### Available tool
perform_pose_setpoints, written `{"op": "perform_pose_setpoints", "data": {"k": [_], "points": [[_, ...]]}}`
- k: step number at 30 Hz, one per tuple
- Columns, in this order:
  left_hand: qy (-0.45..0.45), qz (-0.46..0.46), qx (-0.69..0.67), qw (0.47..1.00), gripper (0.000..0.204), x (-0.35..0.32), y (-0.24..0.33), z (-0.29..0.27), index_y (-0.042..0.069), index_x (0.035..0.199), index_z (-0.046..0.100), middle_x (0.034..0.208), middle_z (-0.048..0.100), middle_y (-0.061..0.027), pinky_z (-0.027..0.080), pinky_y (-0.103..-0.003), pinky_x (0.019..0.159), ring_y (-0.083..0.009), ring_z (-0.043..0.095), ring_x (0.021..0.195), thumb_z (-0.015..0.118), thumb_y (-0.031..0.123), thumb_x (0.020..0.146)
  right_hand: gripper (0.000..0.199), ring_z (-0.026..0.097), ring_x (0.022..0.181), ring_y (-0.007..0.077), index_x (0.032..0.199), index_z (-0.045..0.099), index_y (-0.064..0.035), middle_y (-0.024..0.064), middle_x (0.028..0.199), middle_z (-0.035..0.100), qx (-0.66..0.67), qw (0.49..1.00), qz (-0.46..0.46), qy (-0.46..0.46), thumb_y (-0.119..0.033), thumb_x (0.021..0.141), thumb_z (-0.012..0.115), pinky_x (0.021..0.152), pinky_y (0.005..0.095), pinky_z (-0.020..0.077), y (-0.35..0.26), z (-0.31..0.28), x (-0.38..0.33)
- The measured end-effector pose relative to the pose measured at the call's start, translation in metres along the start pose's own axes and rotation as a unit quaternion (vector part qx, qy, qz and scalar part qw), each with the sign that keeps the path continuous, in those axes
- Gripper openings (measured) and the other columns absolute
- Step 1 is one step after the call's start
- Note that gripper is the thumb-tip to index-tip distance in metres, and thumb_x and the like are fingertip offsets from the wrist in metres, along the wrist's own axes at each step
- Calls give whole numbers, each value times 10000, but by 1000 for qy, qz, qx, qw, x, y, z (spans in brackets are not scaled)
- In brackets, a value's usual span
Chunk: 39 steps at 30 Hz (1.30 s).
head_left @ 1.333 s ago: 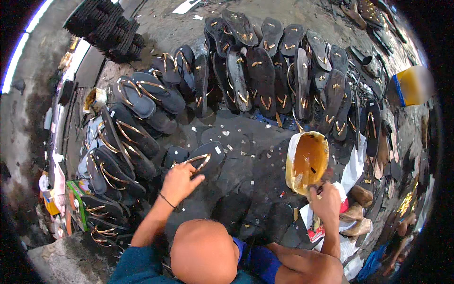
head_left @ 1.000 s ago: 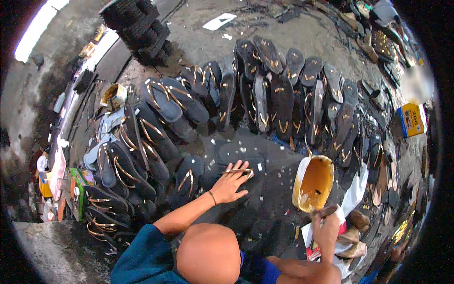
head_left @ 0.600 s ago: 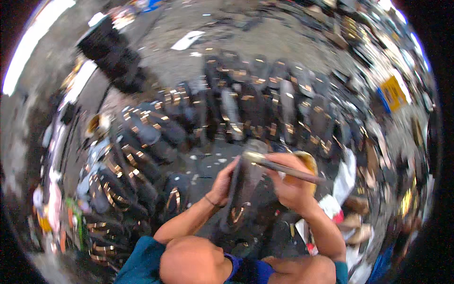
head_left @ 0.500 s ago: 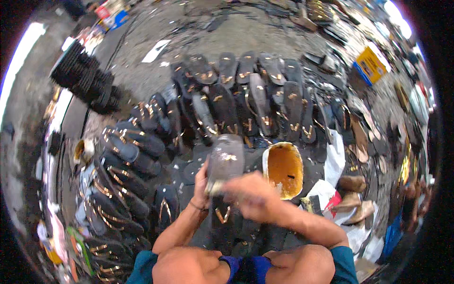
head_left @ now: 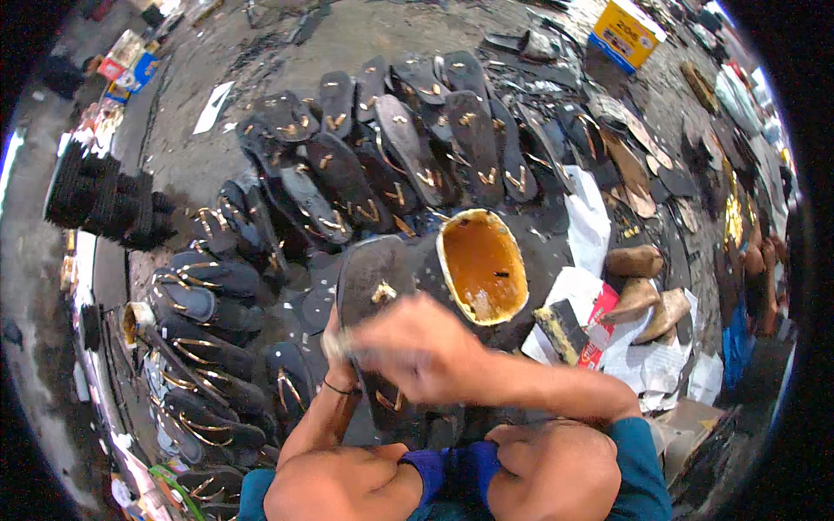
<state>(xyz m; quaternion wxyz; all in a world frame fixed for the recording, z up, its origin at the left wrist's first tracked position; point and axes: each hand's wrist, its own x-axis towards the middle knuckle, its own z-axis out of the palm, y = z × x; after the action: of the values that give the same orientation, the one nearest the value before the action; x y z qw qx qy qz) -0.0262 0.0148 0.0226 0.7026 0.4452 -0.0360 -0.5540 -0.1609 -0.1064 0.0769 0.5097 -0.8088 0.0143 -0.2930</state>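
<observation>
At frame centre, just above the knees: L hand (head_left: 340,352) grip holds black sandal sole (head_left: 375,291) upright; R hand (head_left: 417,347) blurred across it, grip can't tell. Glue tub (head_left: 483,266) at 2 o'clock, close by. Prob. gluing step; next needs steady sole.

You sit over a dusty concrete floor (head_left: 261,52) spread with rows of black sandals (head_left: 408,148), white paper sheets (head_left: 591,221), a yellow box (head_left: 627,33) and a glue tub (head_left: 483,265).
</observation>
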Motion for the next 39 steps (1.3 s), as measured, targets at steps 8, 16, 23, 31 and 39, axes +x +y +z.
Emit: {"op": "perform_pose_setpoints", "data": {"k": [8, 16, 23, 31, 39], "points": [[41, 33, -22, 998, 700, -13, 9, 7, 24, 1490, 410, 1493, 459, -214, 422, -544, 1120, -396, 501, 1332, 405, 508, 985, 164, 719, 894, 237, 1034, 670, -2, 163, 949, 724, 40, 974, 148, 166, -129, 935, 695, 787, 368, 548, 43, -41, 38], [-35, 123, -154, 980, 707, 17, 23, -64, -13, 1516, 347, 1487, 434, -292, 397, -513, 1143, -480, 453, 1353, 384, 464, 995, 189, 681, 1010, 307, 1035, 719, -88, 123, 1059, 724, 124, 978, 161, -42, -75, 847, 739, 901, 402, 526, 10, 10, -17], [115, -40, -204, 971, 597, -55, -29, -135, -34, 1449, 434, 1404, 532, -248, 461, -488, 1076, -420, 553, 1255, 336, 384, 1035, 190, 696, 856, 339, 1036, 720, -47, 155, 967, 722, -161, 938, 244, 188, -175, 896, 719, 788, 401, 546, 85, -58, -50], [170, -174, -8, 970, 504, -108, -44, -136, -28, 1384, 511, 1280, 632, -191, 541, -429, 959, -306, 652, 1120, 335, 309, 1052, 297, 693, 812, 372, 1105, 700, -11, 183, 888, 703, -356, 881, 310, 37, -220, 895, 706, 720, 458, 539, 39, -98, -88], [-6, -63, -237, 969, 531, -29, -18, -106, 0, 1263, 587, 1153, 690, -154, 585, -431, 859, -293, 684, 987, 359, 412, 1019, 263, 683, 916, 159, 1100, 699, 11, 74, 992, 740, 108, 929, 353, 27, -203, 948, 681, 868, 322, 526, -18, -90, -23]]}}
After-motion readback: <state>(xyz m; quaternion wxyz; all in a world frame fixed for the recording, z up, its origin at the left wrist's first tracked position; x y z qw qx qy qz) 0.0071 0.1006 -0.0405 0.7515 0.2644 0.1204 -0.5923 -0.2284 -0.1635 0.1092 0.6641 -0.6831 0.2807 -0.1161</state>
